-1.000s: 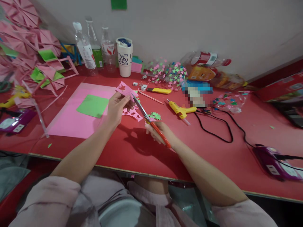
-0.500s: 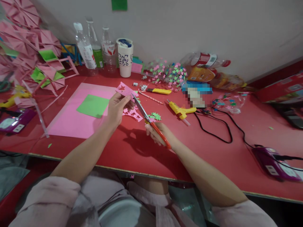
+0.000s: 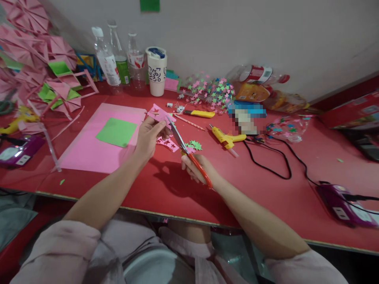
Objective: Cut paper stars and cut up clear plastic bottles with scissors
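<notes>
My left hand (image 3: 150, 136) pinches a piece of pink paper (image 3: 158, 112) with star-shaped cut-outs, held above the table. My right hand (image 3: 197, 167) is closed round the red handles of a pair of scissors (image 3: 181, 142). The blades point up and left, and their tips touch or overlap the paper's right edge. Below lie pink paper scraps (image 3: 170, 145) with star holes and a small heap of green paper stars (image 3: 195, 145), with some pink ones beside it. A green paper square (image 3: 116, 132) rests on a large pink sheet (image 3: 84, 148) left of my left hand.
A yellow glue gun (image 3: 227, 138) with a black cord lies to the right, near a yellow utility knife (image 3: 201, 114). Clear bottles (image 3: 108, 65) and a white tumbler (image 3: 156, 75) stand at the back. Pink paper constructions (image 3: 38, 51) fill the left; a purple power strip (image 3: 345, 205) sits right.
The pink paper has tilted and shifted slightly to the right with my left hand. My right hand and the scissors have barely moved.
</notes>
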The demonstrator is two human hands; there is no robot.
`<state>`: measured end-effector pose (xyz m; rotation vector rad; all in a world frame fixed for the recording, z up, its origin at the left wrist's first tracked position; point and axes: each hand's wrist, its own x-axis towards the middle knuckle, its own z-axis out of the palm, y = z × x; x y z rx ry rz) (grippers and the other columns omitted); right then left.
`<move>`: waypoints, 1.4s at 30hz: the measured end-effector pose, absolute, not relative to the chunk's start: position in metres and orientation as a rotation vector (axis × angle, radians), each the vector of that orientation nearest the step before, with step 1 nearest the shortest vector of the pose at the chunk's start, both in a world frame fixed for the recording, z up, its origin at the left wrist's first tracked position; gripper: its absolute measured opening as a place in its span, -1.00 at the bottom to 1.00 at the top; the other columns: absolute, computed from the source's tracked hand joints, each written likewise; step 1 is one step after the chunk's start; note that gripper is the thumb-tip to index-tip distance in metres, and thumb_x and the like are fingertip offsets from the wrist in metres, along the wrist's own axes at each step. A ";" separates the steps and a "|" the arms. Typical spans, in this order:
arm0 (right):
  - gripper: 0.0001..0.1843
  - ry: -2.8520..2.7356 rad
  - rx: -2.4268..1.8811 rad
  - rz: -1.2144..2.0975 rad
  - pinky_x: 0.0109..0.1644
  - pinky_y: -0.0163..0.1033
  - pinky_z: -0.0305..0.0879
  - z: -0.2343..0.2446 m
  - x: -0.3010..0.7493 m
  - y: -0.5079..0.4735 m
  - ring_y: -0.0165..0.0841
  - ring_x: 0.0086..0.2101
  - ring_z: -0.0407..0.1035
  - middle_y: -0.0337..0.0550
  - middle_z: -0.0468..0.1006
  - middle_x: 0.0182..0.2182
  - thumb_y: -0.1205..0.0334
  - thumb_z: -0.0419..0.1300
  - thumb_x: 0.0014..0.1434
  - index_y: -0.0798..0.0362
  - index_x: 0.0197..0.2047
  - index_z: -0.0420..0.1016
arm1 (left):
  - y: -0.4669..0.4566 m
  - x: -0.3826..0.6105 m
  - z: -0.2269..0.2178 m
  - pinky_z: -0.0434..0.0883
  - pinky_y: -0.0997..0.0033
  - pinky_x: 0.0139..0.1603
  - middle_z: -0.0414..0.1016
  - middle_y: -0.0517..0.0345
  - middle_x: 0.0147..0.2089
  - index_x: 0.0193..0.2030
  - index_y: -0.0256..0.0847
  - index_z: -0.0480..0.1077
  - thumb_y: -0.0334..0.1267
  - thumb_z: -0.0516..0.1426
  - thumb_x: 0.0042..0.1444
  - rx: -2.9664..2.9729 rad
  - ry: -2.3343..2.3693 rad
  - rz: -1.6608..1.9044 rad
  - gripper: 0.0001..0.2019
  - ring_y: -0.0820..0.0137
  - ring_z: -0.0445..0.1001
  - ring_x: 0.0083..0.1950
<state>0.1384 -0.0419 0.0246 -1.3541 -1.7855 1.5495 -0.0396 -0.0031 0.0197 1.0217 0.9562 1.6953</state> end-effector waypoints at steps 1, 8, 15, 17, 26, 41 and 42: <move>-0.48 -1.786 -1.353 1.546 -0.73 -0.40 0.01 0.024 0.138 -0.042 -0.56 -0.81 0.03 -0.46 0.11 -0.81 -0.28 0.09 0.08 0.02 -0.54 0.23 | -0.003 -0.039 0.020 0.30 0.57 -0.59 0.38 0.32 -0.63 -0.42 -0.18 0.31 -0.32 0.11 0.05 1.021 0.955 1.696 -0.94 0.59 0.36 -0.62; -0.46 -1.783 -1.391 1.522 -0.75 -0.41 -0.01 0.025 0.137 -0.042 -0.55 -0.82 0.05 -0.45 0.13 -0.82 -0.31 0.11 0.04 0.02 -0.56 0.22 | -0.003 -0.039 0.019 0.25 0.59 -0.60 0.39 0.31 -0.63 -0.43 -0.19 0.30 -0.32 0.12 0.04 0.995 0.927 1.711 -0.93 0.60 0.34 -0.62; -0.48 -1.769 -1.429 1.525 -0.77 -0.42 0.00 0.024 0.137 -0.041 -0.56 -0.83 0.03 -0.45 0.12 -0.83 -0.28 0.12 0.04 0.02 -0.56 0.22 | -0.003 -0.039 0.017 0.26 0.57 -0.59 0.39 0.30 -0.62 -0.42 -0.19 0.29 -0.34 0.10 0.06 0.986 0.942 1.704 -0.94 0.58 0.37 -0.60; -0.48 -1.771 -1.438 1.528 -0.77 -0.42 0.00 0.024 0.138 -0.041 -0.55 -0.83 0.04 -0.45 0.12 -0.83 -0.28 0.12 0.04 0.02 -0.56 0.21 | -0.003 -0.039 0.017 0.26 0.58 -0.59 0.38 0.31 -0.63 -0.43 -0.19 0.30 -0.33 0.12 0.04 0.978 0.919 1.713 -0.94 0.60 0.34 -0.62; -0.49 -1.801 -1.447 1.520 -0.77 -0.43 -0.01 0.028 0.137 -0.040 -0.56 -0.83 0.07 -0.45 0.14 -0.84 -0.25 0.13 0.07 0.03 -0.57 0.21 | -0.002 -0.039 0.017 0.27 0.62 -0.60 0.38 0.31 -0.64 -0.45 -0.21 0.34 -0.28 0.17 -0.02 0.936 0.897 1.717 -0.91 0.63 0.32 -0.64; -0.50 -1.784 -1.472 1.519 -0.77 -0.43 -0.01 0.030 0.137 -0.038 -0.56 -0.84 0.07 -0.44 0.14 -0.84 -0.22 0.15 0.08 0.04 -0.57 0.22 | -0.003 -0.040 0.019 0.30 0.62 -0.60 0.39 0.31 -0.65 -0.47 -0.22 0.34 -0.26 0.20 -0.07 0.900 0.889 1.687 -0.88 0.61 0.36 -0.63; -0.50 -1.785 -1.477 1.527 -0.77 -0.42 0.00 0.028 0.138 -0.037 -0.56 -0.84 0.06 -0.44 0.14 -0.84 -0.23 0.16 0.07 0.04 -0.57 0.22 | -0.003 -0.041 0.020 0.30 0.61 -0.60 0.39 0.31 -0.66 -0.48 -0.22 0.33 -0.26 0.19 -0.08 0.902 0.890 1.682 -0.88 0.60 0.36 -0.64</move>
